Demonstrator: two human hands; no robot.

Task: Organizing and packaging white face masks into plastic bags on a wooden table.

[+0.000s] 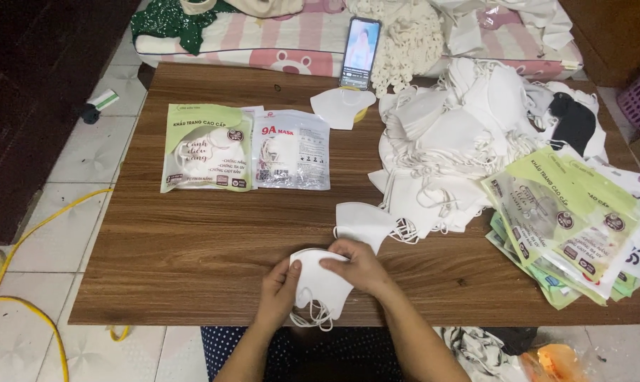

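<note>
At the lower centre of the frame, the left hand (279, 288) and the right hand (356, 264) both grip a white folded fabric face mask (323, 284), the left pinching its left edge and the right curled over its top right corner, while its thin white ear loops (311, 318) dangle over the near edge of the brown wooden table (192, 247). Just above the hands lies a second white folded mask (364, 223), touching the foot of a large loose heap of white masks (454, 141) that fills the upper right of the table. To the right, a fanned stack of green and clear plastic mask pouches (574, 226) overlaps the table's right edge. In the upper left lie two filled pouches side by side, one green (206, 148), one silver-white (291, 150). At the top centre a smartphone (360, 52) stands upright with its screen lit.
</note>
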